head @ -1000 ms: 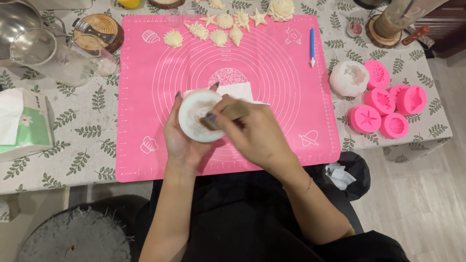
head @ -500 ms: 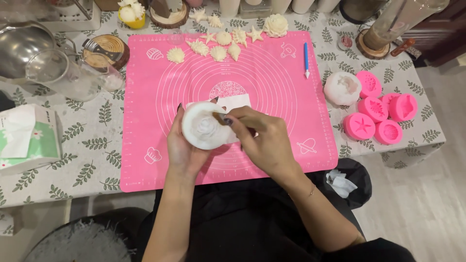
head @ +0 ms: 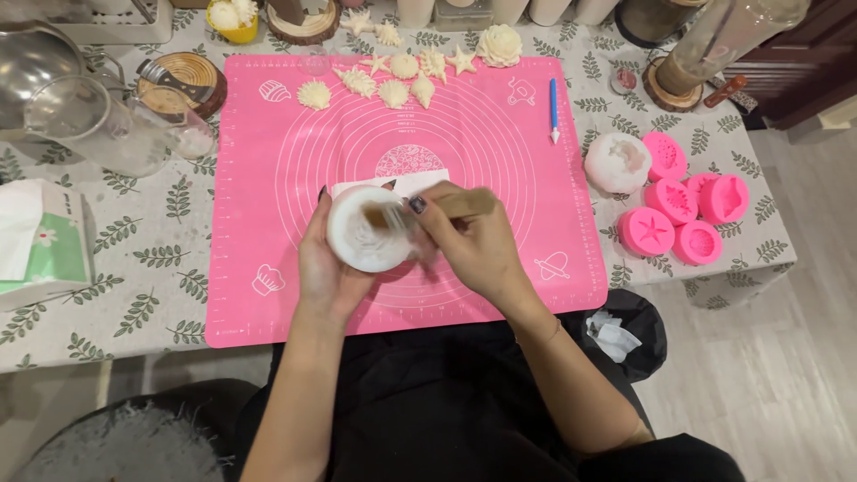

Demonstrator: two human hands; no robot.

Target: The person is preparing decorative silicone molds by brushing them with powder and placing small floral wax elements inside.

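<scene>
Your left hand (head: 326, 263) cupped a round white mould (head: 368, 228) from below and the side, fingers curled around its rim, holding it just above the pink silicone mat (head: 500, 161). Your right hand (head: 473, 245) was closed on a small wooden-handled brush (head: 428, 210), thumb and fingers pinched around the handle, with the bristles laid against the mould's hollow face. A white paper sheet (head: 420, 181) lay on the mat just behind the mould. Along the mat's far edge sat a row of pale shell and starfish castings (head: 393, 89), and a blue-handled tool (head: 553, 109) lay near its right edge. To the right, on the leaf-patterned tablecloth (head: 152, 259), a white-filled mould (head: 618, 162) sat beside a cluster of pink moulds (head: 683, 205). On the left stood a clear glass jug (head: 89, 129) and, near the table's edge, a tissue box (head: 45, 245).
</scene>
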